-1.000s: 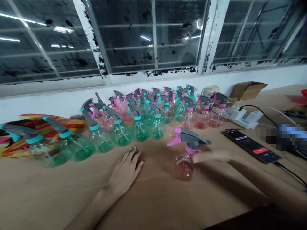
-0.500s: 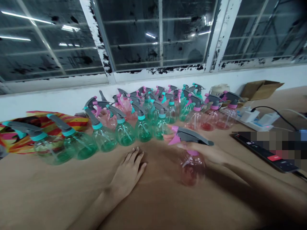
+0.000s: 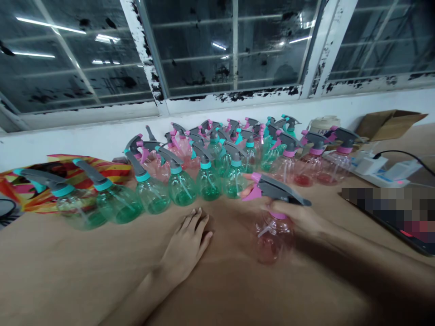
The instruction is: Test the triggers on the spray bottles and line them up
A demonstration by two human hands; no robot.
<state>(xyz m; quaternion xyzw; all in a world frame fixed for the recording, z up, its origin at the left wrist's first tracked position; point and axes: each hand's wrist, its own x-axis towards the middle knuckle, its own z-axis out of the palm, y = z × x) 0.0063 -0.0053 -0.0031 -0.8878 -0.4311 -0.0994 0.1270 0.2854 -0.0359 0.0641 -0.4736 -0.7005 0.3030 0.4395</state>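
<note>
Pink spray bottle (image 3: 273, 240) clasped in the right-hand grip (image 3: 299, 215)

The bottle is near upright, right of centre, in front of the other bottles; whether its base touches the desk (image 3: 102, 271) cannot be told. The right-hand grip is clamped around its neck, just at the pink collar and grey spray head, with fingers near the pink trigger and the nozzle facing left. A dip tube shows through the clear body.

The left-hand grip (image 3: 185, 249) rests palm down on the desk, fingers slightly apart, just in front of the green spray bottles (image 3: 182, 189). Six of those, with turquoise collars, form a front row from the left to the centre. A mixed pink and green cluster (image 3: 214, 147) stands behind them, near the wall.

Left of the cluster lies a red-and-yellow patterned sheet (image 3: 112, 168). To the right are a phone (image 3: 406, 234), partly pixelated, and a white power strip (image 3: 384, 180) with plugs; an open cardboard box (image 3: 390, 124) stands farther back.
</note>
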